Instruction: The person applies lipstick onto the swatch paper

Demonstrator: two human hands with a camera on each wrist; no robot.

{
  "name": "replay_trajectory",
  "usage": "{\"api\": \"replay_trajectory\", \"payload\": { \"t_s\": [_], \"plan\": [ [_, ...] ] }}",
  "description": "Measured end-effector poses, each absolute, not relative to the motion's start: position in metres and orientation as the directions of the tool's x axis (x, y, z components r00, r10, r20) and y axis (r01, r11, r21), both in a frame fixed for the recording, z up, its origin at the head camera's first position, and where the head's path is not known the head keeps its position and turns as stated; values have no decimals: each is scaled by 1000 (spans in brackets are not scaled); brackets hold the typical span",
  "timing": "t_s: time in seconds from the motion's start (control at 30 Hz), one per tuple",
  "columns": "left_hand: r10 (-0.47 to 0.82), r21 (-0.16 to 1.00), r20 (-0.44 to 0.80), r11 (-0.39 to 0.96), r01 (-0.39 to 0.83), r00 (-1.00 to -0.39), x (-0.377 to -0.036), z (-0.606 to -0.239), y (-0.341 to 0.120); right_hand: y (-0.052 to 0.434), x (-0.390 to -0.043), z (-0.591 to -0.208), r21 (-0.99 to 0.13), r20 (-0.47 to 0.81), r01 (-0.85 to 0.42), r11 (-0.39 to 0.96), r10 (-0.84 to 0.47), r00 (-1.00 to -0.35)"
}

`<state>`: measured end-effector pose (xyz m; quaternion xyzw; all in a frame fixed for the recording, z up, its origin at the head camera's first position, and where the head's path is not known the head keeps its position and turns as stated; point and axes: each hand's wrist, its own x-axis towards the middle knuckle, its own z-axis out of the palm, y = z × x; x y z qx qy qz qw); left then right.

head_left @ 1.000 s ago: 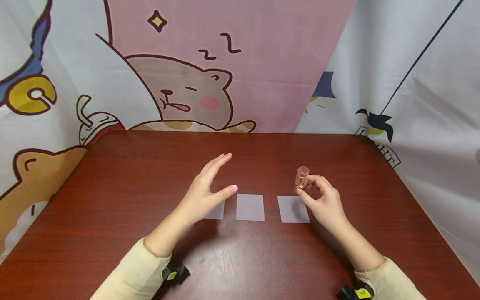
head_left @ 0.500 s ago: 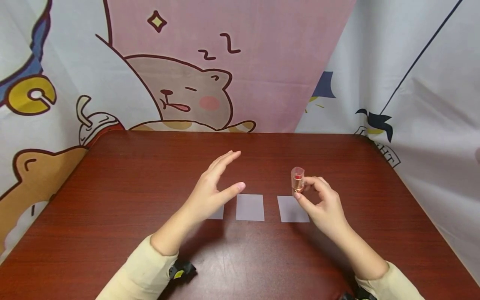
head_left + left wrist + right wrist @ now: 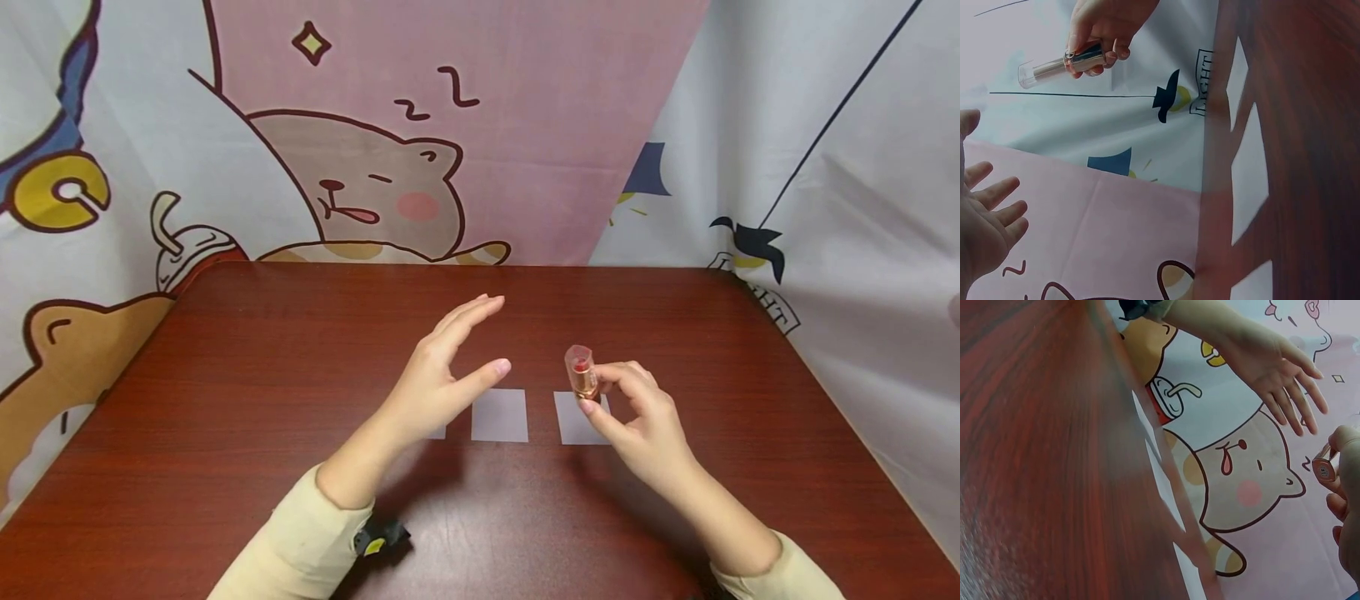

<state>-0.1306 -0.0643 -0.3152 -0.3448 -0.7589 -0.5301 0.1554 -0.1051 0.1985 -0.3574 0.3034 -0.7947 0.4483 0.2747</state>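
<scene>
Right hand (image 3: 637,417) is pinching our capped lipstick (image 3: 581,375) upright; we are keeping the left hand (image 3: 442,375), fingers spread, at nine o'clock, ready to grip the clear cap squarely.

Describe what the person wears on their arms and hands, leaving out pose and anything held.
Both arms have cream long sleeves, the left sleeve and the right sleeve, ending at the wrists. A black wrist device with a yellow label sits under the left cuff. Both hands are bare.
</scene>
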Motion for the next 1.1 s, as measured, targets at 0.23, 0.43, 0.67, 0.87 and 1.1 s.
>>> {"api": "replay_trajectory", "payload": {
  "t_s": [0.23,0.43,0.67,0.87,1.1],
  "plan": [
    [364,683,630,161,712,-686,-127,-311,-57,194,-101,-354,-514,739,-770,378,-262,-621],
    [387,668,646,129,733,-658,-124,-312,-53,191,-99,-353,-496,752,-790,361,-277,-598],
    [417,690,634,74,720,-651,-121,-313,-48,189,-97,-353,-474,761,-804,359,-292,-579],
    [428,681,651,34,731,-627,-119,-316,-43,186,-96,-353,-464,767,-817,342,-307,-564],
    [436,693,648,3,721,-625,-117,-319,-38,184,-95,-355,-459,766,-824,334,-321,-557]
  ]
}}
